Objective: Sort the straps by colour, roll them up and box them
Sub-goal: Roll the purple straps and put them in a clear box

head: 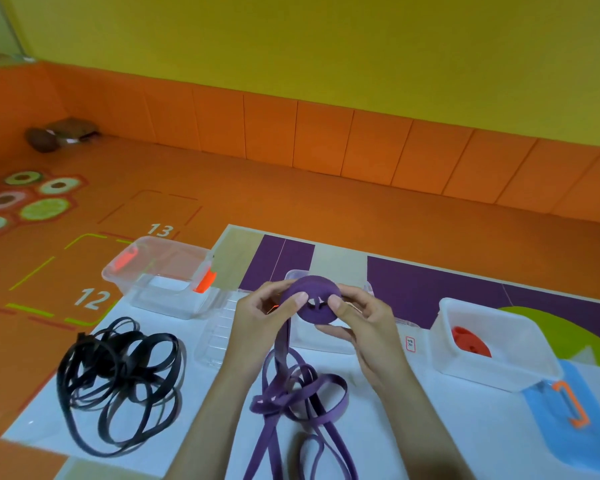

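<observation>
1. Left hand (260, 306) and right hand (357, 317): both pinch the purple roll (312, 296) between thumb and fingers, above the mat (395, 427).
2. Purple tail (291, 393): hangs from the roll and lies looped on the mat.
3. Black strap (118, 375): tangled, at left.
4. Red roll (471, 342): inside the right box (499, 372).

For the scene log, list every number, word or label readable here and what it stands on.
"13": white, on the orange floor, behind the left box.
"12": white, on the floor, left of the mat.
Red-edged label, left of the right box: too small to read.
No other text shows.
</observation>
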